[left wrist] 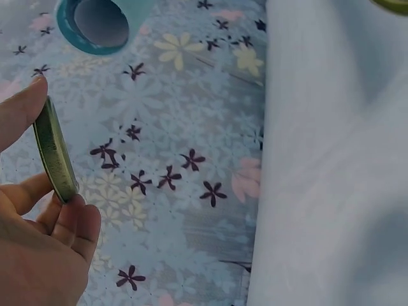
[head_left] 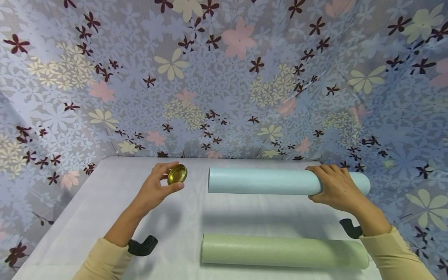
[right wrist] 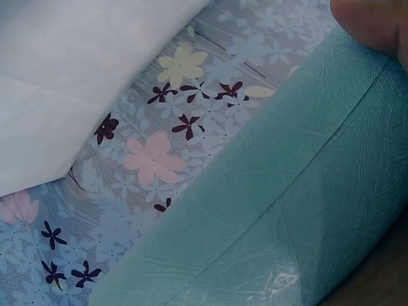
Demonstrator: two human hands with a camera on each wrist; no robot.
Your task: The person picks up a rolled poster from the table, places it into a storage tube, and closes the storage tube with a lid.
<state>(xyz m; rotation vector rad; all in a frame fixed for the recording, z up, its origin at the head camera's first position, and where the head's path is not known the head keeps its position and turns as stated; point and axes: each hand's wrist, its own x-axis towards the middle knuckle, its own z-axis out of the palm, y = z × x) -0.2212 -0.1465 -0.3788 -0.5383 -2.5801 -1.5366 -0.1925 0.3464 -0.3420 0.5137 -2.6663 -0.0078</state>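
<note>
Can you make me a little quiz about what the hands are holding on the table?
1. True or false: the left hand pinches a gold lid.
2. Which roll does the right hand grip: A the blue roll, B the green roll?
3. Fill in: the green roll lies ____ the person than the blue roll.

Key: 1 true. 2 A. 3 nearer.

On the bench (head_left: 105, 210), the far roll (head_left: 259, 181) lies crosswise toward the back with the near roll (head_left: 283, 252) parallel in front of it, while a round lid (head_left: 177, 174) sits left of the far roll's left end.
</note>
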